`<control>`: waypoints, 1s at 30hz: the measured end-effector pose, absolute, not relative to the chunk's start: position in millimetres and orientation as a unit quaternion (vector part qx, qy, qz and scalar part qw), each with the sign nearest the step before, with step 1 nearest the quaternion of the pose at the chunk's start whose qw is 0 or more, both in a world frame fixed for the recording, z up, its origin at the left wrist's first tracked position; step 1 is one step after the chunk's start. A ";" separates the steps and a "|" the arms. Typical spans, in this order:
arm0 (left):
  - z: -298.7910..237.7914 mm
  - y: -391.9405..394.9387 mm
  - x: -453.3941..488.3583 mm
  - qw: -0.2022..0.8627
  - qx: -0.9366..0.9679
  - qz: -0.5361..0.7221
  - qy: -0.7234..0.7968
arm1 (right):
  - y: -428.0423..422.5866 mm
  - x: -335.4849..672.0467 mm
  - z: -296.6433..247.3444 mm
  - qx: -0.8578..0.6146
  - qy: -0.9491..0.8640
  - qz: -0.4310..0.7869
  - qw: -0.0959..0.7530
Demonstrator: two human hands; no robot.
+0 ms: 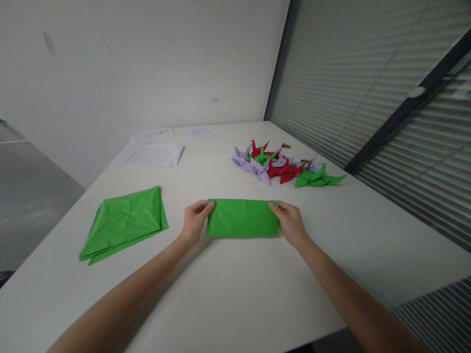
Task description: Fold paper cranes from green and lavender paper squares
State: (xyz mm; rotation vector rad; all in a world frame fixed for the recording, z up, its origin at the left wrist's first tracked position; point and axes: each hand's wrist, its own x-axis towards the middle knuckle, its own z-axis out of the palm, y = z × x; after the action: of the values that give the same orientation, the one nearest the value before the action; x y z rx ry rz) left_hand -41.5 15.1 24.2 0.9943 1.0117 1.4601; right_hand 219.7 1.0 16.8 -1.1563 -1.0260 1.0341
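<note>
A sheet of green paper (243, 218), folded into a wide rectangle with a crease down its middle, is held between my two hands just over the white table. My left hand (195, 220) pinches its upper left corner, thumb on top. At the upper right corner, my right hand (290, 220) grips the paper the same way, its other fingers hidden behind. To the left lies a stack of creased green paper sheets (127, 220).
Beyond my right hand sits a pile of folded paper cranes in purple, red (285, 171) and green (318, 177). Printed white papers (152, 154) lie at the table's far left. A wall (165, 59) stands behind, and window blinds (349, 73) line the right side.
</note>
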 end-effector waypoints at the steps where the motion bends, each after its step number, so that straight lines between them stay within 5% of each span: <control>1: 24.6 14.7 -41.2 0.526 0.415 0.609 0.423 | 1.3 220.2 15.7 -0.495 -0.437 0.451 0.601; 11: 26.3 13.6 -40.4 0.558 0.395 0.596 0.421 | 2.1 218.8 17.9 -0.452 -0.400 0.516 0.608; 30: 29.0 10.9 -38.0 0.548 0.411 0.590 0.427 | 5.9 223.3 9.1 -0.522 -0.457 0.402 0.598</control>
State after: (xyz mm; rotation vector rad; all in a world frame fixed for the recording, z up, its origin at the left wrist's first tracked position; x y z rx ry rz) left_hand -38.0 10.9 29.0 0.9742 1.0126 1.3972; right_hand 223.3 5.9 9.1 -1.2105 -1.0600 0.9340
